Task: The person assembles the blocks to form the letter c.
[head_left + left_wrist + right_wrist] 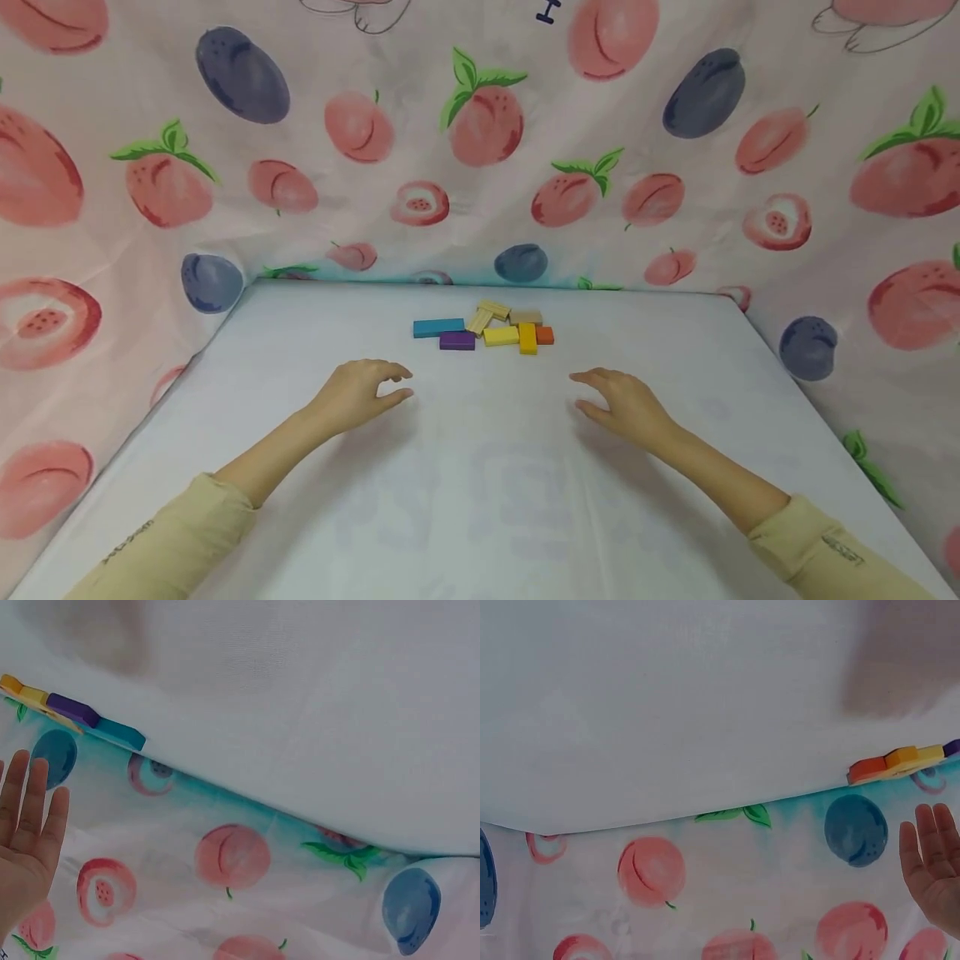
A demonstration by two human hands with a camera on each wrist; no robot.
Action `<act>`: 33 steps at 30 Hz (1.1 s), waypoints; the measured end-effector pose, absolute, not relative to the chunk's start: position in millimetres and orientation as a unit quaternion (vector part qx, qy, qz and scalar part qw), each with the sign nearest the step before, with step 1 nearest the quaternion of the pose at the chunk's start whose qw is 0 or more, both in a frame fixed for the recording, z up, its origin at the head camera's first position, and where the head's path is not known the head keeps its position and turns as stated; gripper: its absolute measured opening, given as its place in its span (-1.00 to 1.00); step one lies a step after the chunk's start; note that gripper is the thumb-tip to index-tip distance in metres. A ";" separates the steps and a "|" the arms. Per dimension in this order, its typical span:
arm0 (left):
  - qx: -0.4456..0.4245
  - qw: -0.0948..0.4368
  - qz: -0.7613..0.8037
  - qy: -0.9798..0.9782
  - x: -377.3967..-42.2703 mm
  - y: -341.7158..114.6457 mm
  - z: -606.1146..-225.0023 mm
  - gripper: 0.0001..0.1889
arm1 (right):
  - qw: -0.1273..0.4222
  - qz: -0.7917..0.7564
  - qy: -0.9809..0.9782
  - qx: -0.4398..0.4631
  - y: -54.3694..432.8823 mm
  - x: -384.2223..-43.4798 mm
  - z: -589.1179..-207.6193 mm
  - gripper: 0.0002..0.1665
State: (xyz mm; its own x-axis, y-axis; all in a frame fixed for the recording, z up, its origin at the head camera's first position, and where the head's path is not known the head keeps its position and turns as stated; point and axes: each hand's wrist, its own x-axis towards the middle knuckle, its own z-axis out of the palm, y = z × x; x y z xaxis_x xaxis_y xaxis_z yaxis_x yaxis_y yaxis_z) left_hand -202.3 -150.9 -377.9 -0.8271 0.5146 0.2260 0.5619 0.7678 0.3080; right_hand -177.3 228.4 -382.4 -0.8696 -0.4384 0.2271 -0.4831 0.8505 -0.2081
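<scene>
Several coloured blocks lie in a loose cluster toward the back of the table: a long blue block (438,327), a purple block (457,341), a pale yellow block (501,336), an amber block (528,338) and an orange block (545,335). Behind them are plain wooden blocks (493,310), some overlapping. My left hand (365,394) is held over the table, in front and left of the cluster, fingers loosely bent and holding nothing. On the other side my right hand (628,407) has a similar pose, also without anything in it. Neither hand touches a block.
A white cloth covers the table (495,483), and both hands cast shadows on it. Behind and at the sides hangs a fabric backdrop (420,108) printed with peaches and dark blue fruit. The table's back edge meets this fabric just behind the blocks.
</scene>
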 end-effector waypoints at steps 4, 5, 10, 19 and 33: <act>-0.279 0.069 -0.191 -0.938 -205.7 -152.7 -375.9 -0.73 | 0.094 0.133 -0.956 0.245 225.9 -180.7 -383.1 -0.56; -0.278 0.069 -0.192 -0.939 -206.7 -153.3 -375.1 -0.73 | 0.095 0.135 -0.955 0.245 225.2 -182.0 -383.2 -0.56; -0.275 0.077 -0.198 -0.938 -214.9 -154.4 -376.6 -0.74 | 0.107 0.141 -0.952 0.250 222.4 -190.8 -383.2 -0.57; -0.274 0.088 -0.196 -0.937 -231.8 -146.1 -379.7 -0.75 | 0.105 0.136 -0.954 0.245 224.0 -205.0 -383.6 -0.59; -0.281 0.074 -0.196 -0.937 -251.7 -121.3 -384.1 -0.75 | 0.089 0.135 -0.954 0.251 210.3 -225.5 -384.8 -0.60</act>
State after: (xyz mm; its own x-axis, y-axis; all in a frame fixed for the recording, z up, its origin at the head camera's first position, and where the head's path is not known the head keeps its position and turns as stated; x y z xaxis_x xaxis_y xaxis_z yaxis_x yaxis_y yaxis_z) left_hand -251.7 -121.3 -384.1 -0.8306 0.4981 0.2489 0.5561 0.7651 0.3247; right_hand -225.5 210.3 -384.8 -0.8582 -0.4550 0.2376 -0.5032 0.8373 -0.2138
